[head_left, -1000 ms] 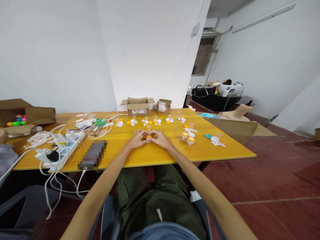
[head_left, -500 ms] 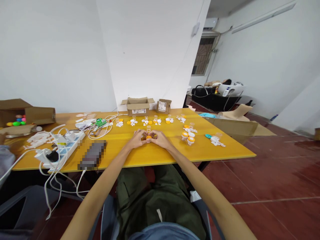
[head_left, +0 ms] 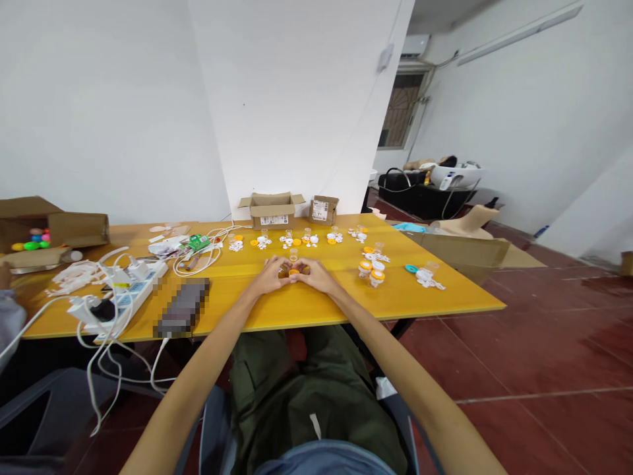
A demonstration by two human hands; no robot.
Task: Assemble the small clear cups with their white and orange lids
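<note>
At the table's near middle, my left hand (head_left: 271, 276) and my right hand (head_left: 315, 276) meet with fingers curled inward. Between their fingertips is a small round orange lid (head_left: 294, 272), held by both hands; its underside and anything beneath it are hidden. Just beyond the fingers stands a small clear plastic cup (head_left: 294, 254). To the right are several small clear jars with orange or white lids (head_left: 376, 276). Piles of small white plastic pieces (head_left: 262, 243) with loose lids and clear cups lie in a row farther back.
Left of my arm lie a phone (head_left: 184, 307), a white power strip (head_left: 136, 293) and tangled cables. Two cardboard boxes (head_left: 273, 211) stand against the wall. At right, a teal lid (head_left: 411, 269) lies beside white pieces (head_left: 428, 278). Another person's sleeve (head_left: 8, 316) shows at far left.
The view shifts very slightly. Both hands keep the same place and grip around the orange lid.
</note>
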